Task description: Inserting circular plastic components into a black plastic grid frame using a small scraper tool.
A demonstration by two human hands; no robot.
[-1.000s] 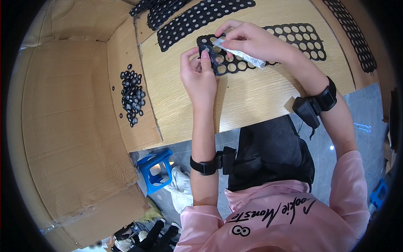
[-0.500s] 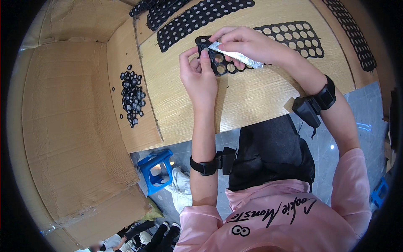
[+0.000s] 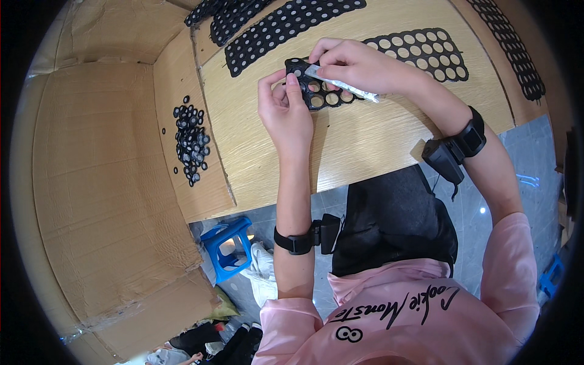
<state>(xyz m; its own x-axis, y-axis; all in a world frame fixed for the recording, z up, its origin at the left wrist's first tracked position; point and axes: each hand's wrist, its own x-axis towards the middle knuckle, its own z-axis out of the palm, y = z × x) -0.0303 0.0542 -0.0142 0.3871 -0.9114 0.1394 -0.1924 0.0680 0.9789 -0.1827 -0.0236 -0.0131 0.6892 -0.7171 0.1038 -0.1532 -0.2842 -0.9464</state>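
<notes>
A black sheet with rows of round holes [image 3: 316, 101] is held slightly off the wooden table, some pale discs still showing near its left end. My left hand [image 3: 286, 106] pinches the sheet's left edge, thumb on top and the other fingers curled beneath. In my right hand [image 3: 356, 66] is a slim, silvery foil-wrapped tool [image 3: 351, 89]. Its tip rests on or just above the sheet, close to my left thumb. The right fingertips are partly hidden behind the tool and the sheet.
A pile of small black rings with grey centres [image 3: 192, 143] lies at the left. Black disc-filled sheets [image 3: 286, 27] lie at the back; a holed sheet [image 3: 426, 55] lies right of my hands. Another hangs near the right edge [image 3: 511, 52]. Cardboard [image 3: 103, 182] walls the left side.
The silvery tool has turned so that a narrower side shows, and its tip has shifted slightly right. My left hand still holds the sheet's edge, almost unmoved.
</notes>
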